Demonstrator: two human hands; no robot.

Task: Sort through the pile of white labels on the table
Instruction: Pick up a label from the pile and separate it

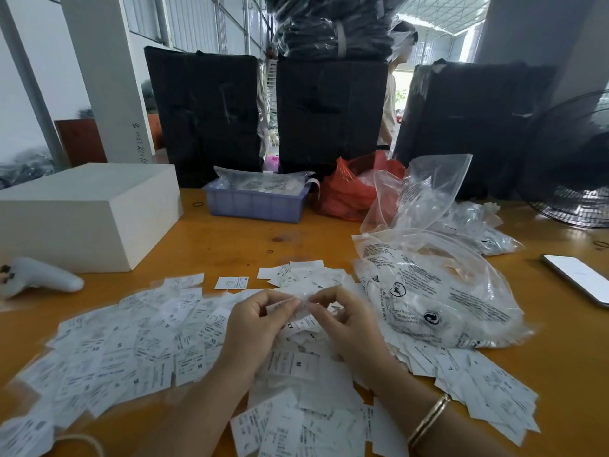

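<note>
A wide pile of white labels point(131, 351) printed with black text and size letters covers the near part of the orange table point(230, 239). My left hand point(253, 324) and my right hand point(342, 321) meet above the middle of the pile. Both pinch a small white label point(304, 303) between thumb and fingertips, held just above the heap. A gold bangle point(428, 420) sits on my right wrist. More labels spread to the right point(487, 387) and toward me point(296, 423).
Clear plastic bags point(428, 291) lie right of the pile. A white box point(85, 212) stands at the left, a white controller point(36, 278) beside it. A purple bin point(253, 201), a red bag point(346, 192), a phone point(580, 278) and a fan point(573, 166) lie farther out. Black bundles stand behind.
</note>
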